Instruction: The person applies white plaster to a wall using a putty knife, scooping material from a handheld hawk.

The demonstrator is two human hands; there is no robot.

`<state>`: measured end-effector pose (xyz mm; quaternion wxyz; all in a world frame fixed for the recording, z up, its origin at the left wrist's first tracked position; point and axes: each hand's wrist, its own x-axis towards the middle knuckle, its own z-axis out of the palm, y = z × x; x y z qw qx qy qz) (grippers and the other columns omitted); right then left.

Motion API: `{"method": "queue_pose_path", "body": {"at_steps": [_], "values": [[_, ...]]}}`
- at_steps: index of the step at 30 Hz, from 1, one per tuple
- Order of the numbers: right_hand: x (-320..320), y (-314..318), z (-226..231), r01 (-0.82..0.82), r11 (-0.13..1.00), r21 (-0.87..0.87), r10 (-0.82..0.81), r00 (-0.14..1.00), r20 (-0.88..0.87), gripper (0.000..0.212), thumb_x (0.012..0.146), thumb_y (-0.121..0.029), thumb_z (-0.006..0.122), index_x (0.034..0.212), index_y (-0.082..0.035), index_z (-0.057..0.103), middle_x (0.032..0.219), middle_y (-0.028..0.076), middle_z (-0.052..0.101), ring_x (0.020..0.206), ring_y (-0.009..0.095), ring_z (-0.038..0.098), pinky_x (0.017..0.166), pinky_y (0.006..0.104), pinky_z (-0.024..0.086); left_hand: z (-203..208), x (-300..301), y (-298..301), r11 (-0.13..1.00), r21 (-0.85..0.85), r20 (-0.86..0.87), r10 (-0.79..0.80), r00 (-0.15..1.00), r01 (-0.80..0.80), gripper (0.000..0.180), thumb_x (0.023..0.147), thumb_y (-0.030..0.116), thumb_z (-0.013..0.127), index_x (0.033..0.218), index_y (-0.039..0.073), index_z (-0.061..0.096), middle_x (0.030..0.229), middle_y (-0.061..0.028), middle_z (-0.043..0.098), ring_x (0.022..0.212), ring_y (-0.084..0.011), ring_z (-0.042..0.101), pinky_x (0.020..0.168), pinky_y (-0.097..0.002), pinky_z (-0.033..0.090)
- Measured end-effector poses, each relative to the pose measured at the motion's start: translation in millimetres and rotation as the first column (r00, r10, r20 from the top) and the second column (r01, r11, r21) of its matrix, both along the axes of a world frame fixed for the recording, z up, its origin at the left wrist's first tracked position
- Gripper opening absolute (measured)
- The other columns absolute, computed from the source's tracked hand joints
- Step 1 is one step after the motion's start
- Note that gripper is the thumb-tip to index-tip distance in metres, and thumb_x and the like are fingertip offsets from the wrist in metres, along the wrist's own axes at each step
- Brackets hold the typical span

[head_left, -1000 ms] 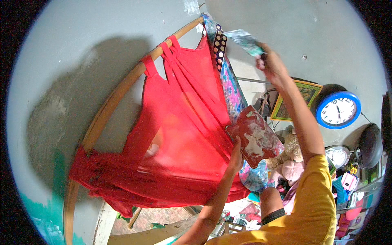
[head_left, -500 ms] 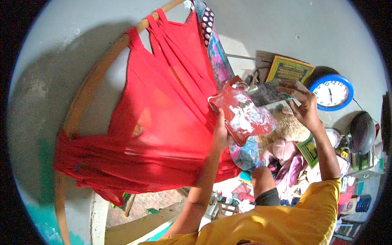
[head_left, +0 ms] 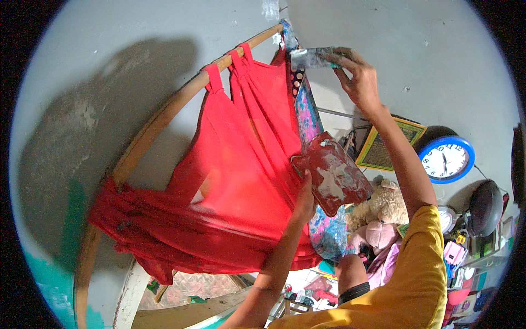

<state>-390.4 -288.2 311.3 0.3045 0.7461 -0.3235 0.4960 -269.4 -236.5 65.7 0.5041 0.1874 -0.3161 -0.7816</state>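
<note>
My left hand [head_left: 307,202] grips the edge of a reddish-brown plate [head_left: 350,170], its face smeared with white, putty-like paste. Raised high at the right, my right hand [head_left: 359,82] is closed on a scraper [head_left: 312,58] with a flat grey blade carrying some white paste. The blade points left, in front of the upper end of a hanging patterned cloth [head_left: 309,118] near the wall corner; whether it touches anything I cannot tell. Beside my left hand hangs a red curtain [head_left: 241,159], looped over a wooden frame [head_left: 164,112].
On the grey wall [head_left: 438,71] to the right are a yellow-framed picture [head_left: 390,147] and a blue-rimmed round clock [head_left: 446,159]. Below them sit a beige teddy bear [head_left: 388,204] and a pink stuffed toy [head_left: 381,234]. A black pan-like object [head_left: 486,208] hangs farther right.
My right hand has lifted the scraper up and left, from beside the plate to the top of the patterned cloth. My left hand still holds the plate. The view has tilted upward.
</note>
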Motion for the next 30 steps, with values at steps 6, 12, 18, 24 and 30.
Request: {"method": "queue_pose_path", "body": {"at_steps": [6, 12, 18, 24, 30], "values": [[24.6, -50.5, 6.6, 0.023, 1.0, -0.02, -0.025, 0.998, -0.062, 0.023, 0.073, -0.002, 0.059, 0.094, -0.008, 0.062, 0.096, 0.01, 0.059, 0.081, 0.029, 0.059, 0.069, 0.0344, 0.048, -19.3, 0.2, -8.1, 1.0, 0.026, -0.03, -0.009, 1.0, 0.009, 0.058, 0.088, 0.053, 0.03, 0.125, 0.009, 0.037, 0.12, -0.0072, 0.048, 0.105, -0.0214, 0.05, 0.09, -0.0374, 0.04], [21.8, -73.2, 9.5, 0.027, 1.0, 0.013, -0.025, 0.997, -0.077, 0.021, 0.073, -0.003, 0.059, 0.093, -0.006, 0.062, 0.096, 0.011, 0.059, 0.081, 0.03, 0.059, 0.069, 0.0349, 0.048, -27.3, -3.6, -14.5, 0.998, 0.063, -0.046, 0.011, 0.999, -0.009, 0.055, 0.088, 0.052, 0.031, 0.124, 0.009, 0.038, 0.119, -0.0063, 0.049, 0.107, -0.0208, 0.048, 0.093, -0.0366, 0.036], [22.0, -83.0, 7.8, 0.094, 0.995, -0.035, -0.097, 0.99, -0.1, 0.019, 0.074, -0.003, 0.057, 0.092, -0.006, 0.061, 0.096, 0.011, 0.058, 0.081, 0.031, 0.058, 0.069, 0.0359, 0.049, -32.8, -5.7, -19.0, 1.0, 0.028, -0.072, -0.009, 0.997, 0.011, 0.055, 0.088, 0.052, 0.032, 0.123, 0.009, 0.038, 0.12, -0.0052, 0.048, 0.108, -0.0194, 0.047, 0.094, -0.0357, 0.035], [22.8, -90.7, 10.6, 0.086, 0.993, -0.084, -0.093, 0.993, -0.072, 0.02, 0.073, -0.003, 0.056, 0.093, -0.007, 0.061, 0.097, 0.01, 0.057, 0.082, 0.031, 0.058, 0.069, 0.036, 0.048, -37.0, -3.9, -19.1, 0.999, 0.022, -0.044, 0.024, 0.999, -0.023, 0.057, 0.088, 0.052, 0.033, 0.124, 0.009, 0.037, 0.12, -0.0053, 0.048, 0.108, -0.0192, 0.047, 0.094, -0.0352, 0.035], [17.6, -97.3, 12.8, 0.134, 0.982, -0.131, -0.14, 0.99, -0.036, 0.024, 0.073, -0.003, 0.056, 0.096, -0.008, 0.06, 0.099, 0.01, 0.057, 0.083, 0.03, 0.058, 0.069, 0.0356, 0.048, -44.5, -3.4, -22.5, 1.0, 0.021, -0.074, -0.019, 0.997, 0.021, 0.057, 0.088, 0.052, 0.033, 0.124, 0.008, 0.037, 0.119, -0.0057, 0.049, 0.106, -0.019, 0.048, 0.093, -0.0349, 0.036]]}}
